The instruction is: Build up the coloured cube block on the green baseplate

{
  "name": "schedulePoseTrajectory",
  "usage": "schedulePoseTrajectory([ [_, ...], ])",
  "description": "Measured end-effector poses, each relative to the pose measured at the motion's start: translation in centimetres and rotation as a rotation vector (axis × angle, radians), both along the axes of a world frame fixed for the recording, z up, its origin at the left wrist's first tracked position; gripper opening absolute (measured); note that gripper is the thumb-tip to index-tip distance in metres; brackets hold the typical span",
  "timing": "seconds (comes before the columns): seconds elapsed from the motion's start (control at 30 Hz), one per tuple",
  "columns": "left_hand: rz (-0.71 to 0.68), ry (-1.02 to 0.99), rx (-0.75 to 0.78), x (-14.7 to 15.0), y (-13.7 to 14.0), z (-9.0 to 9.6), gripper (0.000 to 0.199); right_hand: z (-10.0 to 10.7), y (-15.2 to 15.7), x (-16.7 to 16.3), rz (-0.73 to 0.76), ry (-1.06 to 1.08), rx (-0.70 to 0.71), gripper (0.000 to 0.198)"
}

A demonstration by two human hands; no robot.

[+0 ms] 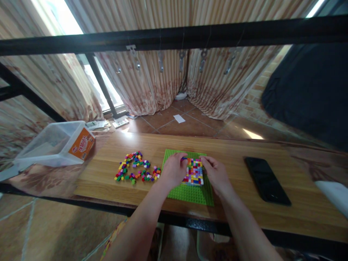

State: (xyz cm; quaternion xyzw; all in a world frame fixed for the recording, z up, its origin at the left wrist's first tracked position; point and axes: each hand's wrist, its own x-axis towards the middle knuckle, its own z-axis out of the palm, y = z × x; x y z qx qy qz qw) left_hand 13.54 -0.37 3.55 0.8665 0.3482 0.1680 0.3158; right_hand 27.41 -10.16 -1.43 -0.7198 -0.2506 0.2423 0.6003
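- A multicolored brick mosaic point(195, 172) sits on a green studded baseplate point(190, 195) in the middle of the wooden worktop point(231, 152).
- The left hand point(174, 169) bends over the mosaic's left side; the right hand point(218, 174) is at its far right corner.
- Whether either grip is clamped on a brick cannot be told.
- Loose bricks point(144, 164) lie left of the baseplate, a black smartphone point(267, 180) right.
- A translucent plastic bin point(54, 141) sits farther left.

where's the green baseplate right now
In the head view, the green baseplate lies near the centre of the wooden tabletop, loose bricks to its left, black phone to its right.
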Motion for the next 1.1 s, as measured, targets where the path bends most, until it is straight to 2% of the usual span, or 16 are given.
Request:
schedulePoseTrajectory([
  [0.1, 0.011, -0.042, -0.077, 0.5, 0.2, -0.1, 0.030, 0.1, 0.0, -0.2, 0.008, 0.008, -0.017, 0.045],
  [0.23, -0.042, -0.142, -0.236, 1.2, 0.5, -0.7, 0.028, 0.6, 0.1, -0.8, 0.025, -0.025, -0.016, 0.043],
  [0.33, -0.018, -0.195, -0.330, 1.4, 0.8, -1.2, 0.024, 0.8, 0.1, -1.2, 0.039, -0.036, -0.019, 0.041],
  [0.6, 0.038, -0.296, -0.430, 1.5, 1.4, -2.2, 0.021, 0.4, 0.7, -1.5, 0.028, -0.044, 0.019, 0.038],
  [0.9, 0.010, -0.311, -0.416, 1.5, 2.4, -2.6, 0.025, 0.1, 1.4, -1.6, 0.022, -0.091, 0.005, 0.039],
  [1.1, -0.022, -0.260, -0.385, 1.2, 2.0, -2.2, 0.030, 0.1, 1.3, -1.5, 0.040, -0.092, -0.023, 0.041],
])
